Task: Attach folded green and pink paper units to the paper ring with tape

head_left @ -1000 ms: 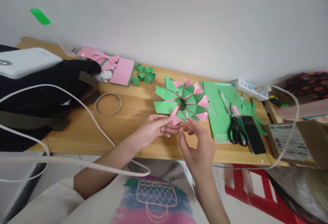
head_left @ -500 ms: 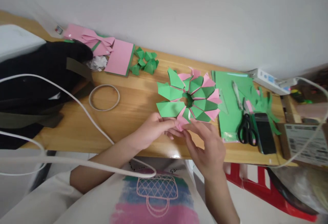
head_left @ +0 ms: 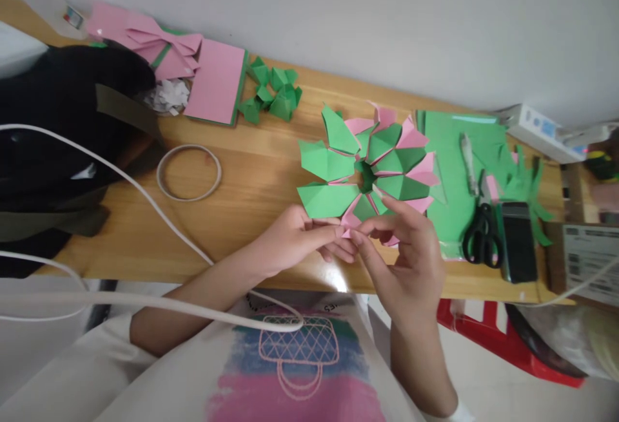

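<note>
A ring-shaped paper flower [head_left: 389,151] of folded green and pink pieces, with a hole in its middle, is held near the table's front edge. At its near side, my left hand [head_left: 314,235] pinches a pink petal, thumb on top and fingers beneath. My right hand [head_left: 401,248] meets it there, thumb and finger closed on the same pink petal tip while another finger reaches over the green folds. My fingers hide part of that petal.
Left of the flower lies a beige tape ring [head_left: 189,172]. Behind it are folded green pieces [head_left: 273,90] and a pink paper stack [head_left: 217,80]. On the right are green sheets [head_left: 449,183], a cutter [head_left: 468,161], black scissors [head_left: 482,238], a phone [head_left: 518,241] and a power strip [head_left: 541,131].
The view has shifted slightly. My right thumb and fingers have closed in on the pink petal tip, and one finger has lifted across the near green folds.
</note>
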